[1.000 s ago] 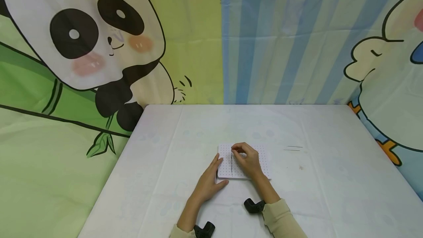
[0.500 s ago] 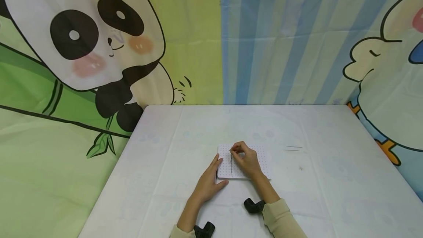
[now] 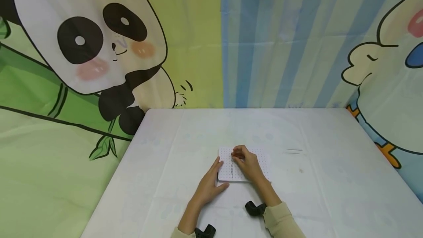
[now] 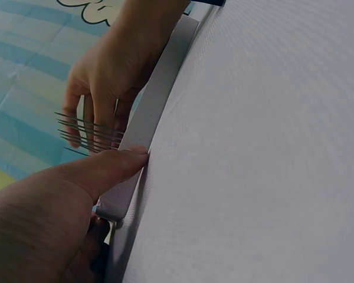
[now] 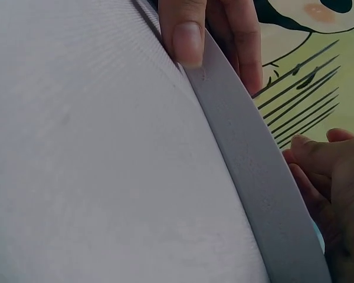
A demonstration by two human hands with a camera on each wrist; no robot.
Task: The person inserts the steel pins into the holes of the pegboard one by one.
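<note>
A white board [image 3: 225, 173] dotted with small holes lies on the table. Thin dark metal needles [image 5: 304, 88] stand in it in a row, several side by side, with their upper ends free. My left hand [image 3: 208, 184] rests against the board's left near corner, fingers fairly straight along the side and thumb [image 4: 121, 165] on the front edge. Over the board, my right hand [image 3: 248, 165] pinches with thumb and forefinger at the far end of the needle row. The needle between those fingertips is mostly hidden. Its other fingers are bent.
Two loose needles [image 3: 294, 149] lie on the white tablecloth [image 3: 330, 194] to the right of the board. A black wrist device [image 3: 255, 208] sits on each wrist. Behind the table hangs a printed curtain [image 3: 195, 39] with a panda.
The head view has tilted slightly, shifting the scene down. My right fingertips have moved a little at the far end of the row. The left hand stays against the board.
</note>
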